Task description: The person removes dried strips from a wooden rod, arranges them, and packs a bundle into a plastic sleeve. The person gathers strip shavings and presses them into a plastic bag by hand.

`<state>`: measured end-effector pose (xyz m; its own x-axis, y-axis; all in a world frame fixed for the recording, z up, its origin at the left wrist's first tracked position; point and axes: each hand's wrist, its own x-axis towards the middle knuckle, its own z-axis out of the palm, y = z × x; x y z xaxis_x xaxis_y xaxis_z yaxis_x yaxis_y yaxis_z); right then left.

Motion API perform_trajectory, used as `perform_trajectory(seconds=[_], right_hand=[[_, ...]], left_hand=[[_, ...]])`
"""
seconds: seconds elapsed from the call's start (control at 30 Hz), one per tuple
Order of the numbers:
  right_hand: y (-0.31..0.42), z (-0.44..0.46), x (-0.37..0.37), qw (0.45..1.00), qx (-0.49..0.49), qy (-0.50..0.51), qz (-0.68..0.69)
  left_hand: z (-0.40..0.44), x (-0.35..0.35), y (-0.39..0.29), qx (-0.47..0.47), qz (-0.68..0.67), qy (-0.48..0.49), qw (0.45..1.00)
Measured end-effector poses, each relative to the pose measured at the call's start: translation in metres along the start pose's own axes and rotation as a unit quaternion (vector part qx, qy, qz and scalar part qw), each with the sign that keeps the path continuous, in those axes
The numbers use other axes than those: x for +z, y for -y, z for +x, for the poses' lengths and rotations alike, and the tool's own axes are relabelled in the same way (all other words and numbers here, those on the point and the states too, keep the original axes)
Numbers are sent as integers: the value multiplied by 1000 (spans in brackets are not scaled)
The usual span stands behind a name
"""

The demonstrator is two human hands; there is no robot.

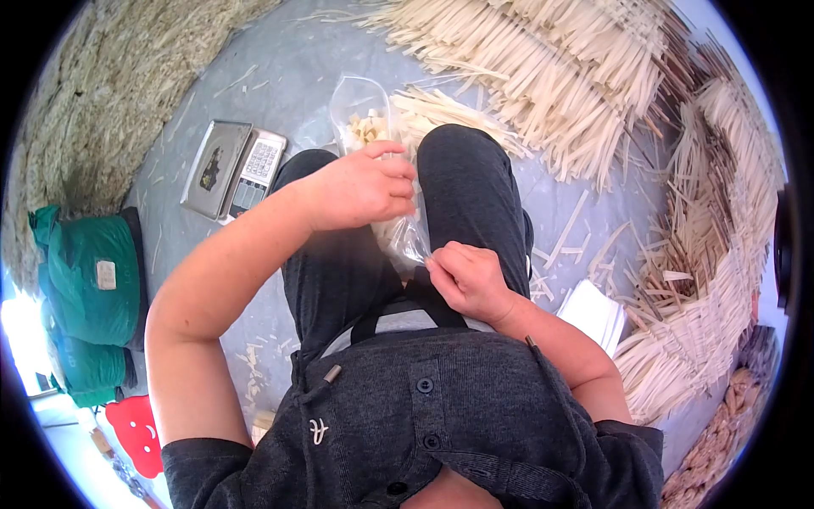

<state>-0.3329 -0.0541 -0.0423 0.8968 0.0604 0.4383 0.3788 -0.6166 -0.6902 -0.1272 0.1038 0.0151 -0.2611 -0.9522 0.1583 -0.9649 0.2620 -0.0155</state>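
A clear plastic bag [359,102] with pale cut pieces in its far part lies between the knees. My left hand [363,187] is closed round the middle of the bag, with its fingers curled over it from the left. Closer to the body, my right hand [466,276] pinches the bag's gathered near end between thumb and fingers. The two hands are apart, with crumpled clear plastic [407,239] stretched between them. Some pale strips [454,114] lie on the floor just beyond the bag.
Left of the knees is a digital scale [233,171]. Large heaps of pale strips [560,76] extend across the far right and right side. A shaggy pile [110,93], green bags [93,276] and a red item [136,434] are at left. White sheets [592,316] lie at right.
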Motion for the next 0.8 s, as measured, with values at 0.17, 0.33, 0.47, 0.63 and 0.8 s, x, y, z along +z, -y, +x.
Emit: perform_trajectory(seconds=[0.17, 0.33, 0.47, 0.63, 0.8], right_hand=[[0, 0, -1, 1000, 1, -2, -4], [0, -1, -1, 1000, -10, -3, -7], [-1, -2, -2, 1000, -10, -4, -4], [1, 0, -3, 1000, -3, 8, -17], [5, 2, 0, 1000, 2, 18, -21]], left_hand=[[-5, -5, 25, -26, 35, 4, 999], [-17, -9, 57, -103, 87, 2, 991], [-16, -12, 35, -281, 92, -175, 939], [-21, 1, -34, -369, -304, -132, 868], [-21, -7, -26, -336, -223, -66, 913]])
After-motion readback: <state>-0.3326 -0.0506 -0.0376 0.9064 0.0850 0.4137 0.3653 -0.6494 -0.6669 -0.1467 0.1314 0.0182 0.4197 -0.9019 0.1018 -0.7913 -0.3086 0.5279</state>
